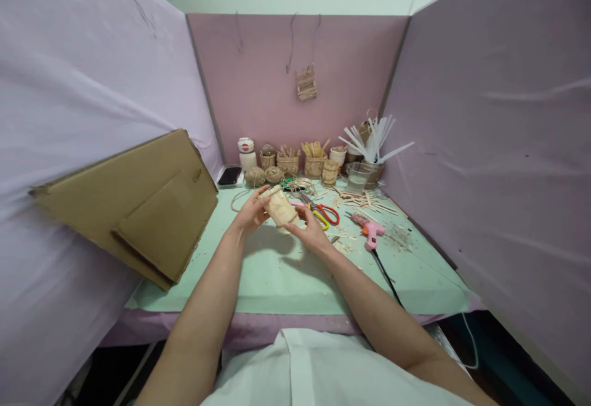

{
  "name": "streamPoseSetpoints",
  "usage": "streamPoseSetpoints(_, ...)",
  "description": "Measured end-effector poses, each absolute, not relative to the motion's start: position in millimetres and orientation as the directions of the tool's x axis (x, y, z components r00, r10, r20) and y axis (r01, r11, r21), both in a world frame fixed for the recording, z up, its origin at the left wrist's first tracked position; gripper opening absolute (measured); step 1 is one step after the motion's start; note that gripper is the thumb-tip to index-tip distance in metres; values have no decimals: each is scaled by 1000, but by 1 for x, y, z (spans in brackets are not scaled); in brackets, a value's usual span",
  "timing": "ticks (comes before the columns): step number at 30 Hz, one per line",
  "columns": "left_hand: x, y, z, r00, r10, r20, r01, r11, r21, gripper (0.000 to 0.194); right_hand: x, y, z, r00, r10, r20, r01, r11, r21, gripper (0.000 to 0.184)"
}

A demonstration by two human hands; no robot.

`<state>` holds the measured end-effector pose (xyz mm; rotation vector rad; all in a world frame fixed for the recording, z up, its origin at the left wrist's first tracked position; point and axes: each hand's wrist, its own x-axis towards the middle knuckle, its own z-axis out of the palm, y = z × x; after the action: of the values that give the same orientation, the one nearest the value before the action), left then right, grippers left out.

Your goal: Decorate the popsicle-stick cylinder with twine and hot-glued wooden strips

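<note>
A small pale wooden cup, covered in flat wood strips with a band of twine near its end, is held tilted above the table. The fingers of my left hand close round its upper left end. At the lower right end, my right hand grips it between thumb and fingers. Just behind the cup lie red-handled scissors and yellow-handled scissors. A pink glue gun rests to the right of my right hand.
Balls of twine, stick-filled baskets and a clear plastic cup line the back. White glue sticks fan out from a pot. Loose wooden sticks lie at right. A cardboard sheet leans at left.
</note>
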<state>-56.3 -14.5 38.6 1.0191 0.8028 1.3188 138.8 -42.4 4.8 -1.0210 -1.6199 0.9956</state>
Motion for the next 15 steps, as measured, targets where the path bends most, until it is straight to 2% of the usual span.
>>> streamPoseSetpoints(7,-55,-18,41,125,987,96,-360,-45,932,83,139,-44,9,-194,942,273,201,310,-929,56)
streamPoseSetpoints(15,-50,-17,34,165,975,151,-367,-81,927,82,138,-41,6,-121,952,281,176,300,-938,55)
